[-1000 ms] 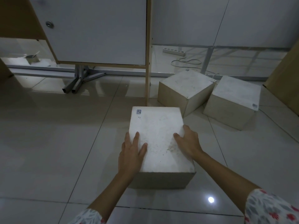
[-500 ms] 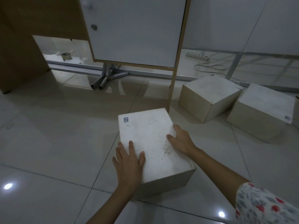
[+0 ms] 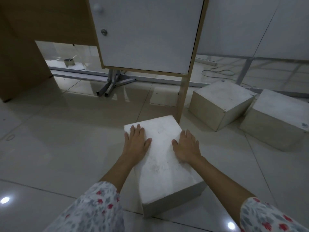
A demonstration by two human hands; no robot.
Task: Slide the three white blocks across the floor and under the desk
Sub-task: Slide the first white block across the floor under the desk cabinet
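The nearest white block [image 3: 160, 158] lies on the tiled floor in front of the desk's wooden leg [image 3: 183, 96], angled with its far end toward the opening under the desk [image 3: 80, 59]. My left hand [image 3: 136, 141] lies flat on the block's far left corner with the fingers spread. On its right edge rests my right hand [image 3: 186, 146], palm down, with the fingers reaching slightly over the side. Two more white blocks [image 3: 220, 102] [image 3: 277, 121] sit side by side on the floor to the right, beyond the leg.
A white cabinet door with a lock [image 3: 147, 34] hangs above the floor. Behind it are a metal frame foot [image 3: 110, 86], a small tin with a stick [image 3: 69, 61], a power strip [image 3: 206, 61] with a looped cable, and a wooden panel [image 3: 21, 61] at left.
The near block has turned, its far end swinging left of the wooden leg. My hands have slid forward along its top. The view has shifted left and closer.
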